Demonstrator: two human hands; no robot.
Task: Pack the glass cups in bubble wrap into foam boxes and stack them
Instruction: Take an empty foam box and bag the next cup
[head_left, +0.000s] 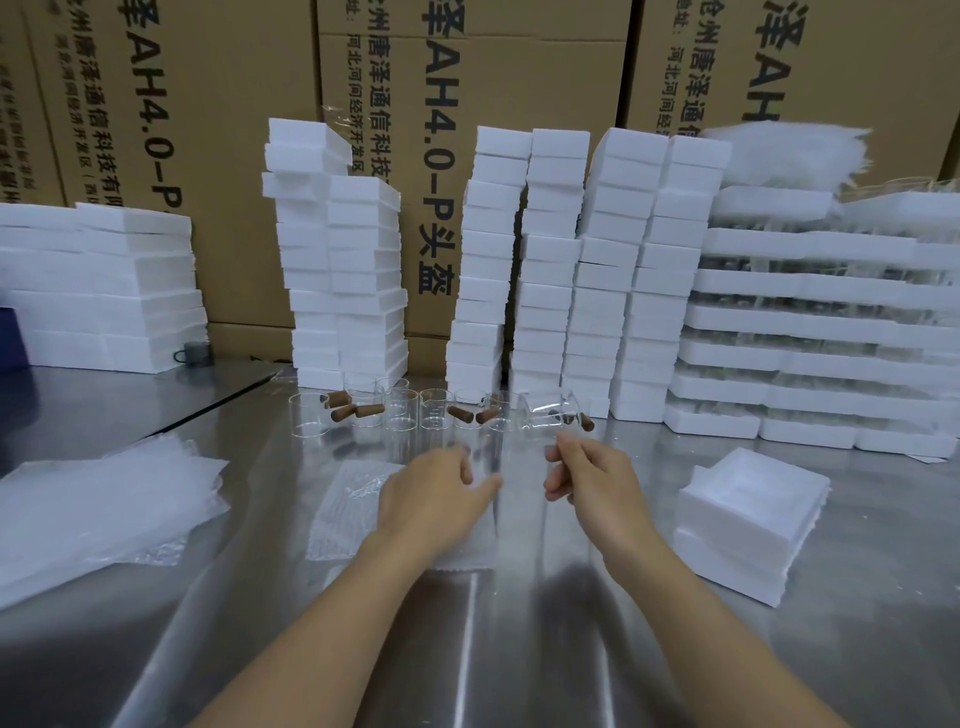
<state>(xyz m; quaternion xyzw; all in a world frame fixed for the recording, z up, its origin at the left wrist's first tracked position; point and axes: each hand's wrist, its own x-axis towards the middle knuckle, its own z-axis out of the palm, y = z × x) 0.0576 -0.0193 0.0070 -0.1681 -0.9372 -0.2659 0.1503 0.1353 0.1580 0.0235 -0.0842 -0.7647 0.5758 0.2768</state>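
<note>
Two hands work above a metal surface (519, 649).

- Left hand (436, 493): it rests on a flat bubble wrap sheet (343, 514). The grip is apart, with the fingers loosely spread and the thumb pointing to 3 o'clock.
- Right hand (582, 473): the fingers are curled, with thumb and forefinger together. Whether this grip pinches clear film cannot be told.
- Glass cups (400, 410): they form a row along the 9-to-3 line, at 12 o'clock from the hands. Most stand upright, long axis vertical and mouth up. Their brown handles point to different sides.
- The end cup (550, 410) at 3 o'clock appears to lie on its side.
- Open foam box (753, 499): it sits at 3 o'clock, cavity up, on another foam piece.
- Closed foam box stacks (545, 270): they stand at 12 o'clock, behind the cups.
- A bubble wrap pile (104, 514) lies at 9 o'clock.
</note>
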